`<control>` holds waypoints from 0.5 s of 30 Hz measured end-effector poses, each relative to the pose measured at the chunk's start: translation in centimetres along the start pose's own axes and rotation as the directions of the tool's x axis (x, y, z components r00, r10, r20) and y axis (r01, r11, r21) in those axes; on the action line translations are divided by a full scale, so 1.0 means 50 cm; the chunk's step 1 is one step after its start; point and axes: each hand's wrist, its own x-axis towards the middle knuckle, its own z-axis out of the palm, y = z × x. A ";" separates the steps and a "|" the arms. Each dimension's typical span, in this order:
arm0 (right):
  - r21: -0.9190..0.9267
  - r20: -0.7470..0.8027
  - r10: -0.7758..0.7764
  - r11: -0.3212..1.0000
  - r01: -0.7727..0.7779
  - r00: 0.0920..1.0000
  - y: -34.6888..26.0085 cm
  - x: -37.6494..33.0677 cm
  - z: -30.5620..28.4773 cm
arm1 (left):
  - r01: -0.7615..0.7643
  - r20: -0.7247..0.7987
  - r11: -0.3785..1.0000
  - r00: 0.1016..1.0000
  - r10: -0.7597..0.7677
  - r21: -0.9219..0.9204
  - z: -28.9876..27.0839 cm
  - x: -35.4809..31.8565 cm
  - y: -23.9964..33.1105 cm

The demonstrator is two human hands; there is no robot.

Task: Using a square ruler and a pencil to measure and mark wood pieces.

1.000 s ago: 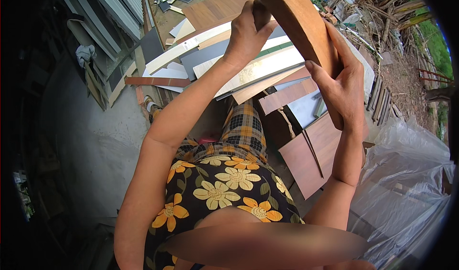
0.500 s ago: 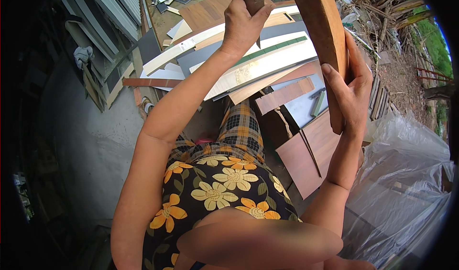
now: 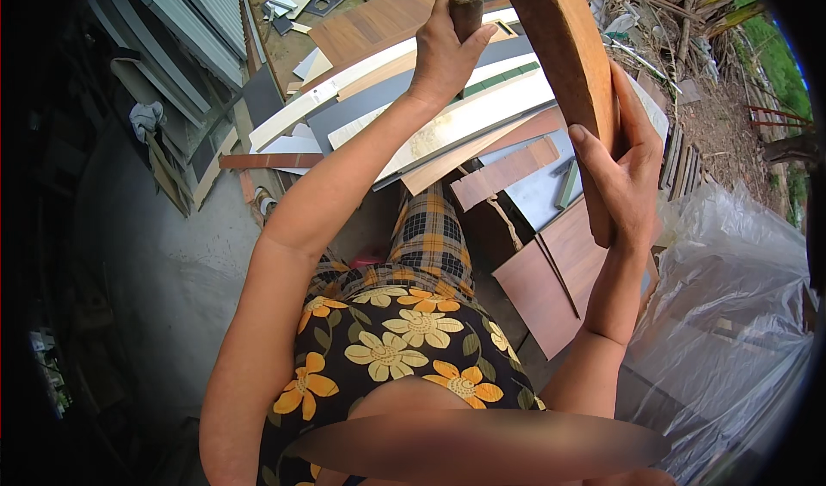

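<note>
My left hand (image 3: 443, 60) is closed around a round wooden handle (image 3: 465, 11), whose blunt end sticks up past the thumb. Whatever the handle belongs to is hidden behind the hand. On the right, my right hand (image 3: 624, 163) grips the lower part of a thick, slightly curved wooden beam (image 3: 564, 52), thumb on its near face and fingers along its right edge. The beam rises out of the picture at the top. A gap separates the handle from the beam.
Below my hands lies a pile of white, grey and wood-coloured boards (image 3: 465, 138). A reddish-brown panel (image 3: 538, 284) leans near my legs. Clear plastic sheeting (image 3: 723, 314) covers things at the right; corrugated metal (image 3: 206, 17) stands at the far left.
My left hand has shifted a little right and down, with the handle's end lower in the picture. The beam has moved slightly left in view; both grips hold.
</note>
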 end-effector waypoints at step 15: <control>0.025 -0.008 -0.044 0.999 0.044 0.999 -0.001 0.010 0.000 | -0.034 0.074 0.999 0.997 0.032 0.034 0.014 0.008 0.011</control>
